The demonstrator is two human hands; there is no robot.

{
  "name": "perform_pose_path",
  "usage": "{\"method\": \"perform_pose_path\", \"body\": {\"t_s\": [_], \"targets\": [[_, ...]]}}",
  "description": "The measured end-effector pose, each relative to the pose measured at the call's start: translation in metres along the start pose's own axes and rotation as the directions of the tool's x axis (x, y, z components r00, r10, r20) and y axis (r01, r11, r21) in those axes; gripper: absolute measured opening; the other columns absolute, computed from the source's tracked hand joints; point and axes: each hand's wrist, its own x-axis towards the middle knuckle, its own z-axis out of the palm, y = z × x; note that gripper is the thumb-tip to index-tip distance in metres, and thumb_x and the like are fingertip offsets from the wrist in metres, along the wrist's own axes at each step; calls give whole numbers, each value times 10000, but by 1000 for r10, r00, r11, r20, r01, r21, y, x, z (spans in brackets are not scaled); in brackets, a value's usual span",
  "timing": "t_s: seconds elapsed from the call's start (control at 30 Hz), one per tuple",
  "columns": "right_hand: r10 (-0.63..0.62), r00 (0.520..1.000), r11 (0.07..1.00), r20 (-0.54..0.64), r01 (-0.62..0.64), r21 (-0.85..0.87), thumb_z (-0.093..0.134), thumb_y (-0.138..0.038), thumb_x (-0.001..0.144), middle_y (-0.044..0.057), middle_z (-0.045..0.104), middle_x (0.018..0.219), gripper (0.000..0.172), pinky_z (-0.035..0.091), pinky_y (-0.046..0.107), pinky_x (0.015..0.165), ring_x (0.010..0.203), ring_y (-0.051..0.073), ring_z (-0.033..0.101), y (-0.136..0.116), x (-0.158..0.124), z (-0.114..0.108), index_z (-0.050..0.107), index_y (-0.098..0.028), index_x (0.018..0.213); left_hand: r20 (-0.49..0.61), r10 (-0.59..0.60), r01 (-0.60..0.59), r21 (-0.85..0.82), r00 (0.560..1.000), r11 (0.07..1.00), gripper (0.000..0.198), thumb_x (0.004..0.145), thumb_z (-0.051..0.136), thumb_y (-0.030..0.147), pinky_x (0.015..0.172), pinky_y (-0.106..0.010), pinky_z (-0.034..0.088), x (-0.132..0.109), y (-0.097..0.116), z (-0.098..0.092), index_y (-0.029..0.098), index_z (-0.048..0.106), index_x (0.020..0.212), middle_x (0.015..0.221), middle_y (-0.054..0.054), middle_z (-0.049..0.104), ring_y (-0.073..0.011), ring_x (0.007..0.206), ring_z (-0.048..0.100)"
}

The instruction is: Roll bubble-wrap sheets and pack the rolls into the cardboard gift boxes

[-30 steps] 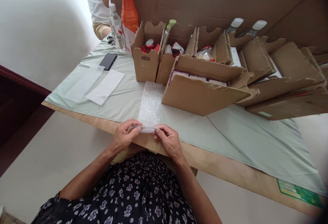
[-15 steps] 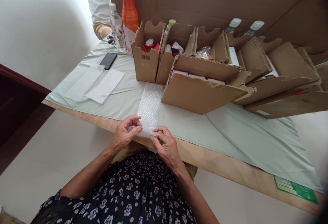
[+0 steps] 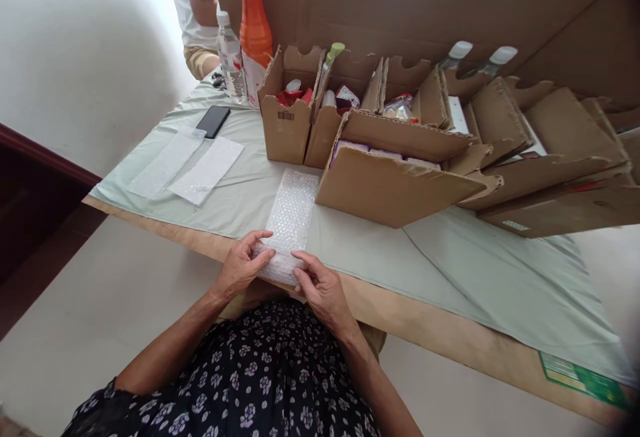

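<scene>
A strip of bubble wrap (image 3: pixel 293 207) lies lengthwise on the cloth, its near end at the table's front edge. My left hand (image 3: pixel 245 264) grips the left side of that near end between thumb and fingers. Opposite it, my right hand (image 3: pixel 320 284) pinches the right side. Between the hands the near end looks doubled over on itself; whether anything is inside the fold I cannot tell. Two more flat bubble wrap pieces, one (image 3: pixel 207 170) nearer and one (image 3: pixel 167 162) farther left, lie side by side on the table's left part.
Cardboard boxes (image 3: pixel 395 187) holding small packages stand along the back and right. An orange bottle (image 3: pixel 255 27), a clear bottle (image 3: pixel 231 60) and a black phone (image 3: pixel 213 121) are at the back left. A person in white (image 3: pixel 193 7) is beyond the table. A cardboard panel (image 3: pixel 390 4) rises behind.
The near end of the bubble wrap strip now shows a wider doubled-over part between my hands. The person beyond the table has shifted, with an arm now showing.
</scene>
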Motion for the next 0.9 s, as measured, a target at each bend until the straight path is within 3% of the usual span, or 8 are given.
{"method": "perform_pose_path", "body": {"t_s": [0.27,0.4,0.53,0.77,0.9], "targets": [[-87,987,996,135,89,-15,526,-261,984,27,716,801,290,541,263,684,665,137,648,-2,1,-7,796,-254,1089,18,-28,28,6,999,1000,534,792,704,464,539,-223,309,5,0,4,120,680,1200,620,66,467,-105,569,387],[-9,986,999,166,0,54,551,-197,918,5,712,744,307,530,263,674,623,127,653,-5,2,-11,766,-214,1137,75,2,1,-41,997,999,495,863,644,518,550,-231,339,6,2,-3,145,701,1183,624,44,504,-119,580,418],[47,975,984,219,-84,160,513,-165,888,-41,676,627,376,524,274,693,593,124,649,-3,2,-12,727,-207,1194,44,66,-65,-27,997,998,396,895,633,464,660,-255,435,9,-1,-11,174,748,1139,827,-29,673,-153,721,538],[127,960,953,249,-188,237,559,-257,896,-33,692,616,339,526,287,691,598,136,666,2,5,-16,715,-195,1191,158,81,-63,-118,984,991,387,820,709,345,701,-251,479,12,-4,-19,159,757,1157,906,-56,732,-164,782,612],[183,966,925,183,-232,300,600,-319,891,-22,701,637,285,532,280,662,591,142,678,4,8,-16,732,-192,1109,218,108,-81,-131,970,988,450,744,654,206,771,-275,525,11,-3,-25,170,764,1178,1045,-78,764,-199,893,667]]}}
